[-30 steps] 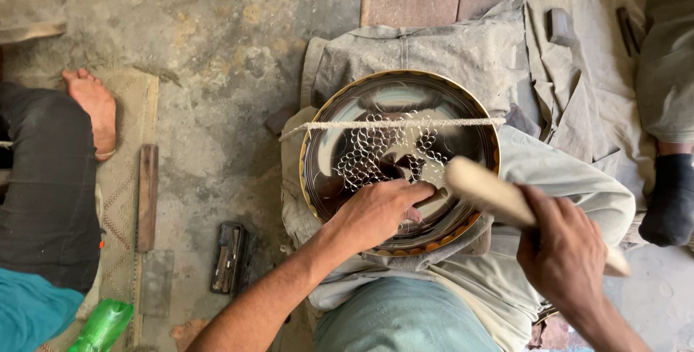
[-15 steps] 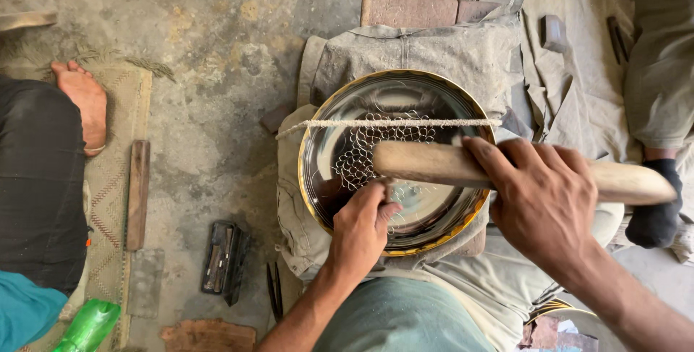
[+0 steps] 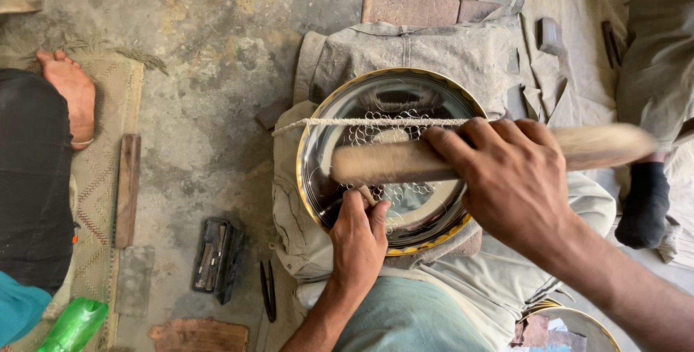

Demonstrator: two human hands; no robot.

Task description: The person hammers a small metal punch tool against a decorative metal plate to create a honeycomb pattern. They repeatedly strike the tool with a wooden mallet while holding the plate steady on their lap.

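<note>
Gripping a wooden mallet across the brass plate, right hand closed around its handle. Left hand pinches a small tool (partly hidden) on the plate, which rests on the lap under a taut cord.

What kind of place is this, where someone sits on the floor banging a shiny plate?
Probably a small metal craft workshop on the floor. The right hand grips a wooden mallet over a shiny engraved metal plate, which the left hand steadies. A case of small tools lies on the bare concrete floor.
</note>
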